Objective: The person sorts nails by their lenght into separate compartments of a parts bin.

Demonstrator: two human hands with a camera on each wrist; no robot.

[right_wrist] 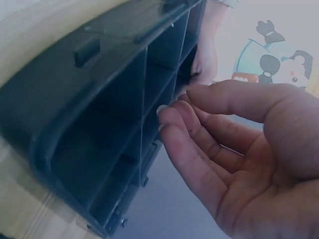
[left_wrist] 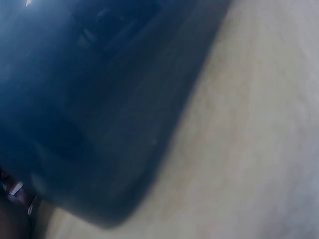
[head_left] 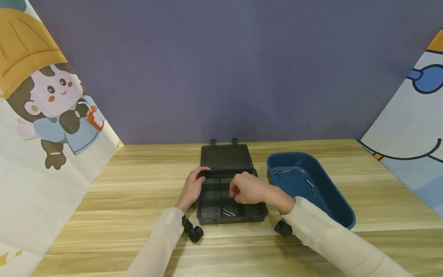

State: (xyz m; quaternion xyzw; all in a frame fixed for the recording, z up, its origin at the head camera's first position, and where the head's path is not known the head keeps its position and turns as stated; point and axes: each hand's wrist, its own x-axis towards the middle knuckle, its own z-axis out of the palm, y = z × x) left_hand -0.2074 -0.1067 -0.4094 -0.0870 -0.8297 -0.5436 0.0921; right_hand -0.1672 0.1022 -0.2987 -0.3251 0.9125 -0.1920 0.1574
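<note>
Now | black box [head_left: 209,208] | left hand [head_left: 192,189] at rim | right hand [head_left: 249,188] above

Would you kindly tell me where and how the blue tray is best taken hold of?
I'd grip the blue tray by the rim along its long right side, coming from the right. That rim stands above the tray's floor and should suit a pinch, while the left side lies close to the black compartment box and is partly hidden behind the right forearm.
</note>
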